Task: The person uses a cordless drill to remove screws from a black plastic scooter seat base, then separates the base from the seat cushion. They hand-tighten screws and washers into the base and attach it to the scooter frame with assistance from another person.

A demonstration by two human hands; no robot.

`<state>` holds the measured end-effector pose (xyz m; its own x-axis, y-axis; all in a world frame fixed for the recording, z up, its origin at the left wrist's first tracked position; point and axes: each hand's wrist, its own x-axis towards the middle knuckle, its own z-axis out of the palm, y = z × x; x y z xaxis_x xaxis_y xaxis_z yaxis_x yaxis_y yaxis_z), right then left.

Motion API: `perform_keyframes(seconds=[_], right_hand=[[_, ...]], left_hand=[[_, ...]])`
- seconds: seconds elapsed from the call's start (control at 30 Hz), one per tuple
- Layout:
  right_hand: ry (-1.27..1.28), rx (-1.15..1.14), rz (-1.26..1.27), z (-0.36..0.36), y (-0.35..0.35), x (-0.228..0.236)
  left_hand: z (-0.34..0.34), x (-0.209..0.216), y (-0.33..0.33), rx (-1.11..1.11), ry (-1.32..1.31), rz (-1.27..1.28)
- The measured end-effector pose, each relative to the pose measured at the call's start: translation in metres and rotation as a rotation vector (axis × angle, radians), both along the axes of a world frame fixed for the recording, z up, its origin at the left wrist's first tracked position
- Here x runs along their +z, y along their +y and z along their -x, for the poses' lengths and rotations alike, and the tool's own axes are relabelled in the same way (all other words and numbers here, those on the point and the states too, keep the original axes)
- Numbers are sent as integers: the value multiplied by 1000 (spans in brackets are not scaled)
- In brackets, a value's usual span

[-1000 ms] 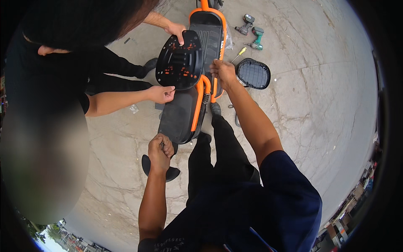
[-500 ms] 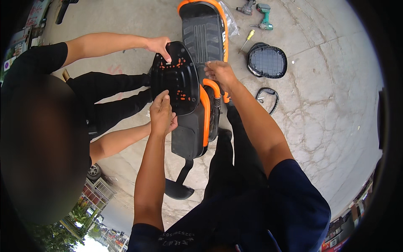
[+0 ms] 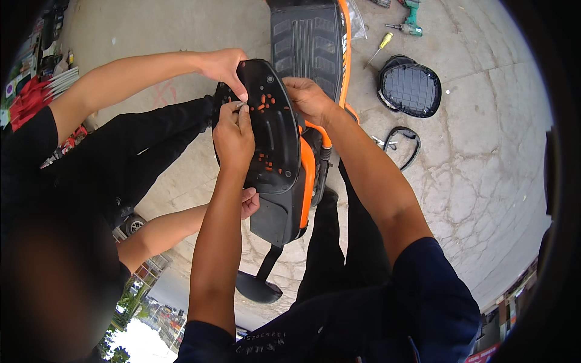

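Plate (image 3: 277,134), black, perforated: likely stiff, slick, best gripped by rim. In left hand (image 3: 235,138), pinched narrow, small metallic piece (image 3: 241,104); at rim, right hand (image 3: 311,103), finger hold unclear.

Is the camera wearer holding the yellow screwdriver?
No, the screwdriver lies on the ground, while the wearer's left hand and right hand are at the black plate.
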<state>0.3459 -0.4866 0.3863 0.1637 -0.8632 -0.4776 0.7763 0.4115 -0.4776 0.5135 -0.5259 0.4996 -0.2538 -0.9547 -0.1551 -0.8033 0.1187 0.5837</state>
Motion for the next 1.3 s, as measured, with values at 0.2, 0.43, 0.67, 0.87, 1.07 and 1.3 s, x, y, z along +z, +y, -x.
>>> perform_keyframes(seconds=[0.2, 0.43, 0.67, 0.87, 1.07, 1.3], right_hand=[[-175, 182, 103, -26, -27, 14], [-201, 72, -6, -17, -15, 6], [-218, 91, -138, -15, -19, 18], [-317, 47, -171, -21, -22, 19], [-283, 36, -189, -19, -21, 29], [-296, 21, -201, -21, -19, 26]], left_hand=[[-9, 21, -3, 91, -24, 14], [1, -2, 2, 52, 49, 43], [-5, -11, -1, -58, -13, 146], [-7, -18, 0, -74, 27, 273], [-6, -22, 1, -40, 42, 285], [-7, -24, 1, -51, 60, 289]])
